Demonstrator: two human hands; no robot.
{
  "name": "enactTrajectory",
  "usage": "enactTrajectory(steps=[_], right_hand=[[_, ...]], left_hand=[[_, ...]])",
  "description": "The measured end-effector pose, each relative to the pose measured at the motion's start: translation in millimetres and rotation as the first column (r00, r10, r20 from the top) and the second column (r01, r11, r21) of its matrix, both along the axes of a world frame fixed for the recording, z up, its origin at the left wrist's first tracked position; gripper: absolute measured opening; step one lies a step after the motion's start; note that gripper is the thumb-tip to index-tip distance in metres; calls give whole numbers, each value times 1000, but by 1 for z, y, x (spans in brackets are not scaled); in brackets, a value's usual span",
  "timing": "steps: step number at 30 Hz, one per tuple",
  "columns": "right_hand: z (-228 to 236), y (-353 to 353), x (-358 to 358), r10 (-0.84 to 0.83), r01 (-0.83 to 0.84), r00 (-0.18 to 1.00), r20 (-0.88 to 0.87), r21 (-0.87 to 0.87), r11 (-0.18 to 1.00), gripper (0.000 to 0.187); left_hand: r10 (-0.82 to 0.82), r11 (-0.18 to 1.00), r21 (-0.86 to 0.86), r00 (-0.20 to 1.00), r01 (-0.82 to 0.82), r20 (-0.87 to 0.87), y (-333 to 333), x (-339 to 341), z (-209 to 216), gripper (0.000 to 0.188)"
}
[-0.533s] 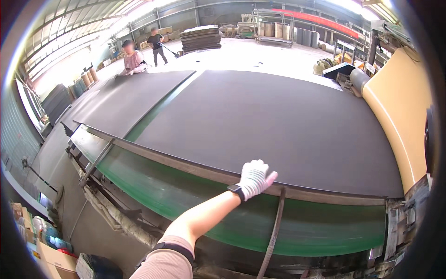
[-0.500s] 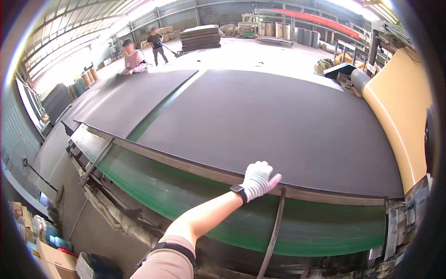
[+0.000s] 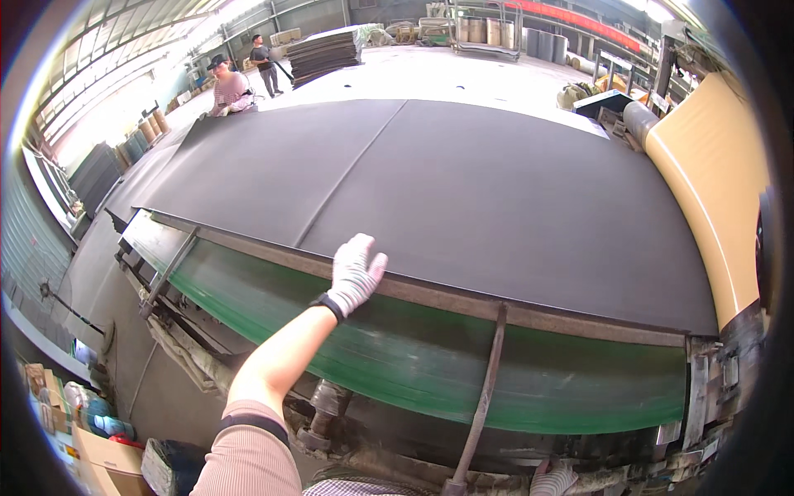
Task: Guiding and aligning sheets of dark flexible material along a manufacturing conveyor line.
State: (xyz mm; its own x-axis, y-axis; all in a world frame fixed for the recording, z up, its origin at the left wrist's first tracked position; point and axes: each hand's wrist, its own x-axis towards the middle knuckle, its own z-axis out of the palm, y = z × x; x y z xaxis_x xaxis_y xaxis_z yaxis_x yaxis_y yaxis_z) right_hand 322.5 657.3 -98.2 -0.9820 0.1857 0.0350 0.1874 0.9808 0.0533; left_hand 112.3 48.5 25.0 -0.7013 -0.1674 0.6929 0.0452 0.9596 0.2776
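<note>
My left hand [image 3: 356, 271], in a pale striped glove, rests at the near edge of a large dark sheet [image 3: 513, 198]. Its fingers are stretched out and the thumb stands apart; nothing is held. A second dark sheet [image 3: 256, 174] lies to the left, meeting the first along a slanting seam [image 3: 351, 174] just beyond my hand. Whether the two edges butt or overlap I cannot tell. Low at the bottom edge, only part of my right hand [image 3: 552, 479] shows in a similar glove, beside the machine's lower frame; its fingers are hidden.
Below the sheets runs a green belt [image 3: 413, 364], crossed by a metal bar [image 3: 488, 388]. A tan sheet [image 3: 703, 190] curves up at the right. Across the table, a co-worker [image 3: 230, 87] stands at the far left corner; another person [image 3: 265, 66] is near stacked sheets [image 3: 324, 56].
My left hand has moved left along the near edge. The green gap between the sheets has closed into a seam, which lies farther right. The co-worker's head has turned.
</note>
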Motion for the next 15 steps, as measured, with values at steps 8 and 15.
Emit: enactTrajectory(steps=[8, 15], right_hand=[[4, 2, 0, 24, -24, 1000, -10, -2, 1000, 42], [-14, 8, 1, 27, -26, 999, -34, 41, 999, 39]], left_hand=[[247, 962, 53, 934, -269, 259, -73, -8, 12, 38], [204, 975, -159, 900, -153, 384, 16, -20, 24, 39]])
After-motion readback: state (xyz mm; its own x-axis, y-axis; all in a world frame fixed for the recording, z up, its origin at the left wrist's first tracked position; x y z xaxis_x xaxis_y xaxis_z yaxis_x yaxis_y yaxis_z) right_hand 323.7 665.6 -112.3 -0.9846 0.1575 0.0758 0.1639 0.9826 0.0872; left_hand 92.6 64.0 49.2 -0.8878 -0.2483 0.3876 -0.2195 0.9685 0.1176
